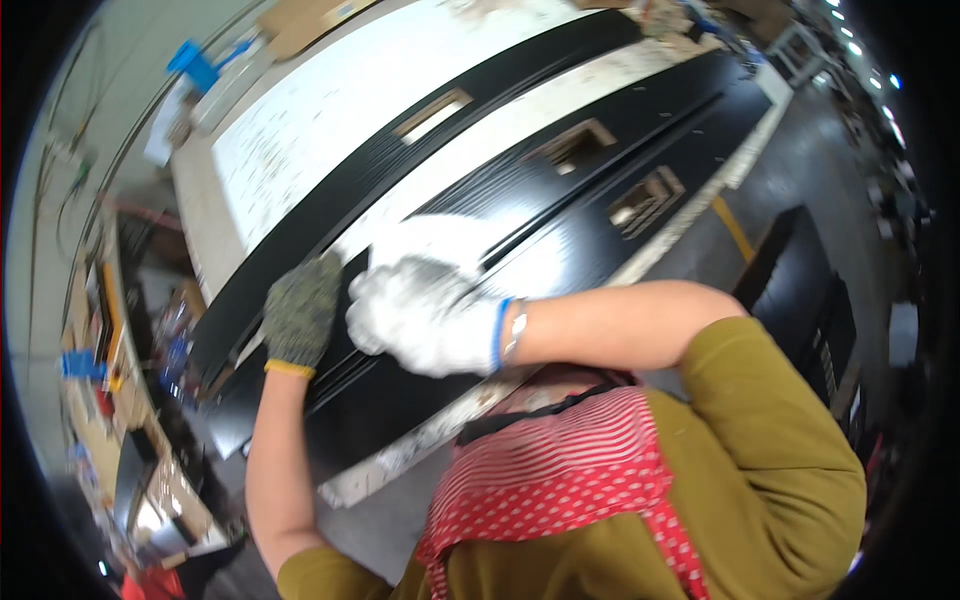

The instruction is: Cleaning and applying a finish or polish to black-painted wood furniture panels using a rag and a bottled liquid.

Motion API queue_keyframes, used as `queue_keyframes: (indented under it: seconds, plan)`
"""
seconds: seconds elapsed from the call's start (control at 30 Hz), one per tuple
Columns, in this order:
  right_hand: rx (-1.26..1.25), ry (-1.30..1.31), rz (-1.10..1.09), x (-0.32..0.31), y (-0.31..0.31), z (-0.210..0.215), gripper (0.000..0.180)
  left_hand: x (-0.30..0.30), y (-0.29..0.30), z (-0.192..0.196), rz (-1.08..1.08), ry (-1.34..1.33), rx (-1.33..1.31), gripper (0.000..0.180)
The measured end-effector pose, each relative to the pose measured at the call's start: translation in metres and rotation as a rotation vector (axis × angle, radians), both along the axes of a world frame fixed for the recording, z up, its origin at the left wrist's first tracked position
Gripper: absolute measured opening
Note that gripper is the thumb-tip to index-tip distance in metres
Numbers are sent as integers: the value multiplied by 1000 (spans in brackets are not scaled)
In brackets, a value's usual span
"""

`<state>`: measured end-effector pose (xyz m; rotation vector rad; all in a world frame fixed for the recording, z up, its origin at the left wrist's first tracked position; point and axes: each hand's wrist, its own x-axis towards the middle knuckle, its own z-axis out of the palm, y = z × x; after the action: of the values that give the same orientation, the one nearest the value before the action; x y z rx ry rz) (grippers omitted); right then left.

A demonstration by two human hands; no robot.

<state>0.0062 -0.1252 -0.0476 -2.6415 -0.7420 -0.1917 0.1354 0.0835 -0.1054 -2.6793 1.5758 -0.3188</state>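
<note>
A long workbench [200, 215] in a cluttered workshop is carrying black panels [560, 215] with rectangular cut-outs. The left hand [298, 312], fingers together, is pressing flat on the glossy, grooved panel, seemingly to steady it. The right hand [425, 318] is curling around a white cloth [440, 240] just beyond its fingertips, probably for wiping.

Black door panels under two gloved hands

A long glossy black panel [600, 190] with rectangular cut-outs lies flat along the near edge of the desk [300, 130], a narrower black strip [400, 160] just beside it toward the middle. A white cloth [440, 240], it seems, rests on the panel, touching the white-gloved right hand [425, 315]; the grey-gloved left hand [300, 310] presses flat beside it.
</note>
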Motion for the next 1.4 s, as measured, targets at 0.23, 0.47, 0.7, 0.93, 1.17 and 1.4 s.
queue_keyframes:
  seconds: [0.23,0.47,0.7,0.93,1.17,1.4]
  plan:
    - [-69,-77,-465,-43,-167,9,9,5,14,-3,-3,-118,115,43]
    - [-289,182,-1006,-97,-344,60,11,6,2,12,60,-60,225,31]
    - [743,110,-1123,-133,-484,-14,28,-66,-212,101,23,316,-305,30]
    - [54,-169,-898,-120,-459,-14,22,-66,-349,84,314,599,100,64]
    - [227,-200,-814,-122,-476,-38,32,-67,-338,64,185,223,-109,34]
    - [189,-225,-858,-129,-490,-48,30,2,-323,97,69,-130,-179,25]
